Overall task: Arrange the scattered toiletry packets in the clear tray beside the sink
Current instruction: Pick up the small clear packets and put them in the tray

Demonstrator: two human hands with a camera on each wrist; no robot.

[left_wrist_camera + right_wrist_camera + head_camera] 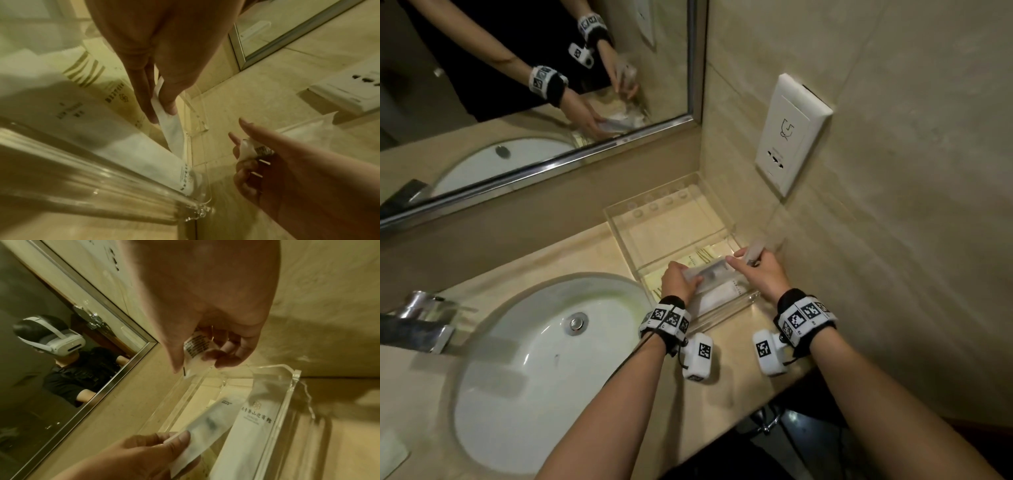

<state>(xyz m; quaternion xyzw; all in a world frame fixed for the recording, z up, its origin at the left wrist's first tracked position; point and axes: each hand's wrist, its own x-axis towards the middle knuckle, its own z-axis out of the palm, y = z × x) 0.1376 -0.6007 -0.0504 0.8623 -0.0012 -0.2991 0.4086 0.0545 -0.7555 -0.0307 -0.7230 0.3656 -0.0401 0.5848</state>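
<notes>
Both hands working over the clear acrylic tray (619,219), right of the white oval sink (524,370).
L hand (678,279) is pinching a long white paper packet (710,272) above tray; R hand (760,270) is gripping a small translucent printed sachet (195,345) at tray's far-right corner.

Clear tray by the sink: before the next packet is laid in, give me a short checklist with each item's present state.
1. Left hand holds the long translucent packet firmly: ok.
2. That packet is over the clear tray, not the sink: ok.
3. Right hand grips the small printed sachet: ok.
4. White packet already lies flat in the tray: ok.
5. Free floor space left in the tray: ok, far half bare.
6. No packets left on the counter: cannot tell.
</notes>
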